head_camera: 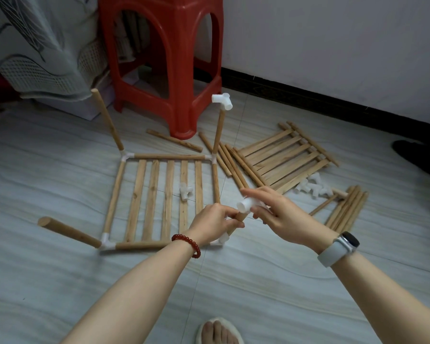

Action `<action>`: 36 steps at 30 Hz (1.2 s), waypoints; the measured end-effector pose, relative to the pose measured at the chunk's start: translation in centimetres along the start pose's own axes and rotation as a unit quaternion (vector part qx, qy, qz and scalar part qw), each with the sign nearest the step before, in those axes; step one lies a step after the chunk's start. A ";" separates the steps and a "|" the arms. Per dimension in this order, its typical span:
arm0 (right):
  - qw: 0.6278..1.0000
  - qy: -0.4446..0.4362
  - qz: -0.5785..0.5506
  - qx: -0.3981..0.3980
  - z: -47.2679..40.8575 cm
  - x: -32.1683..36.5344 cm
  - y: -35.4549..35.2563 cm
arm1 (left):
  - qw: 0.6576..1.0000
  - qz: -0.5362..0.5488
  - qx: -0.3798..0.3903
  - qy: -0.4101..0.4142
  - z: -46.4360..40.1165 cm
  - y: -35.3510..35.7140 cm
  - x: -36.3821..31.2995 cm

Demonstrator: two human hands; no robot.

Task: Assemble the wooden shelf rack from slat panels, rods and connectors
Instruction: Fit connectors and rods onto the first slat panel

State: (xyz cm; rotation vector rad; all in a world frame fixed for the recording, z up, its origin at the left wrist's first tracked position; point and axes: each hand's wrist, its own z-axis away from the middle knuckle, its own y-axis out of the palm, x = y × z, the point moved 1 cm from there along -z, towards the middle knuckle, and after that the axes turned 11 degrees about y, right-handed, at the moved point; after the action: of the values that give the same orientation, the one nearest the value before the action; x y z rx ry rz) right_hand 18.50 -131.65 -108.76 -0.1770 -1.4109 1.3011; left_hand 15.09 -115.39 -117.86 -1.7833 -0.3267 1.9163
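A light, stiff white connector [246,204] is being pinched shut-fingered by the right hand [278,209] onto the upright rod [236,223], which is being gripped near its top by the left hand [214,222], at the frame's [164,194] 5 o'clock corner, so it's probably best pushed straight.

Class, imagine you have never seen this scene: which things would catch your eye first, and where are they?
Probably the bright red plastic stool at the top, against the wall. Next, the two hands at the centre, fitting a white connector onto an upright rod. Around them, the half-built slatted frame lies flat on the tiled floor.
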 end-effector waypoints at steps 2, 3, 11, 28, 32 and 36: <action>0.997 0.007 0.078 -0.007 -0.5 0.6 -0.1 | 1.000 -0.007 -0.005 -0.003 0.0 0.1 0.0; 0.994 0.011 0.105 -0.017 -0.8 1.0 -0.1 | 1.000 -0.007 -0.005 -0.004 -0.1 0.2 0.0; 0.978 0.133 0.156 -0.030 -1.7 1.6 1.6 | 0.999 0.015 -0.033 -0.001 -0.1 0.7 0.0; 0.964 0.263 -0.030 -0.019 -1.9 -0.2 2.7 | 0.999 -0.046 0.022 -0.003 0.2 1.6 -0.5; 0.965 0.247 0.085 -0.027 -2.5 0.4 1.5 | 0.999 -0.037 0.011 -0.015 2.1 -4.1 -1.4; 0.931 0.268 0.229 -0.094 -3.9 1.8 0.0 | 0.996 0.010 -0.079 -0.041 5.2 -10.3 -2.3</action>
State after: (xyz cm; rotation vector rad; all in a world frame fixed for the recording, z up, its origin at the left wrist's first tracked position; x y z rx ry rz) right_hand 20.90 -128.11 -108.73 -0.9678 -1.0426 1.3442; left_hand 12.00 -106.97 -110.16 -1.8158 -0.5028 2.0318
